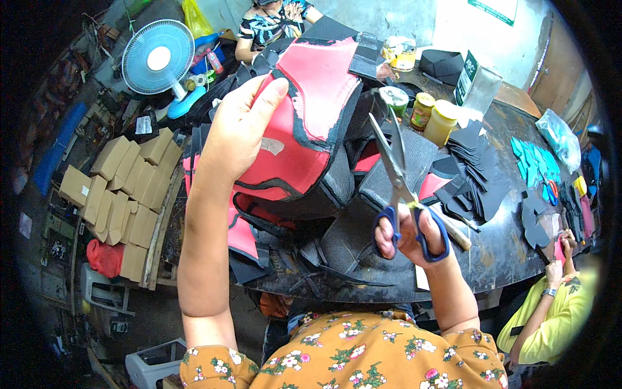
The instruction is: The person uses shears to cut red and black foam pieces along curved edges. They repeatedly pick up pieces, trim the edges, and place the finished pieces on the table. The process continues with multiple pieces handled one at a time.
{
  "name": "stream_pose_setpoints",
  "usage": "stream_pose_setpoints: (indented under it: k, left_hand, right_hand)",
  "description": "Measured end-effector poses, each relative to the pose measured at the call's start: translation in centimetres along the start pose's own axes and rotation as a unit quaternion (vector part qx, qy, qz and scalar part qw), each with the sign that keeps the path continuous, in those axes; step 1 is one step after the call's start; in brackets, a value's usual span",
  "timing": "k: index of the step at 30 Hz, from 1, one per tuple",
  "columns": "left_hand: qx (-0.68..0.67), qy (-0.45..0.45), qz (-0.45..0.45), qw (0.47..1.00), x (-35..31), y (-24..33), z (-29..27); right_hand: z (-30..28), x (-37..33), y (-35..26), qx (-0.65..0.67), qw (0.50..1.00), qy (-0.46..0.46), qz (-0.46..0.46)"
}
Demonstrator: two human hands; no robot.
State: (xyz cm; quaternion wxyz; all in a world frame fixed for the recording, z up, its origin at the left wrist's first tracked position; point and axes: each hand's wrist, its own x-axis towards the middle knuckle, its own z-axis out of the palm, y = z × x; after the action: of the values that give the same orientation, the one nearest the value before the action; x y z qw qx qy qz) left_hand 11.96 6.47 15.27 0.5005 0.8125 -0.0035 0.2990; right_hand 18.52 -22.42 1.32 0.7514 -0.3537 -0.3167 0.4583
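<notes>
My left hand [243, 123] grips the edge of a pink and black padded piece [314, 97], its thumb pressed on the pink face. The piece is held up and tilted above the table. My right hand [414, 236] has its fingers through the blue handles of a pair of scissors [396, 170]. The blades point up and stand slightly apart, just right of the padded piece and not cutting it. Under and beside the raised piece lie more black and pink padded pieces [346, 236]; their shapes are partly hidden.
Stacked black cut-outs [479, 172], a wooden-handled tool [457, 233], jars [440, 123] and teal pieces [534, 159] lie on the dark table [499, 259]. Cardboard boxes [123, 188] and a fan [157, 58] stand left. One person [272, 23] sits across; another in yellow [551, 318] works at right.
</notes>
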Motion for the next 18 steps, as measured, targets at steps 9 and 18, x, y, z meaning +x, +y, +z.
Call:
stream_pose_setpoints:
  k: [9,18]
  left_hand:
    - [-0.004,0.064,-0.004,0.998,-3.7,2.7,1.5]
    - [0.003,0.132,0.061,0.989,-4.3,1.6,2.0]
  right_hand:
    - [3.3,5.7,-0.5,0.192,0.975,-0.102,-0.042]
    - [4.2,4.7,1.1,0.140,0.984,-0.111,-0.007]
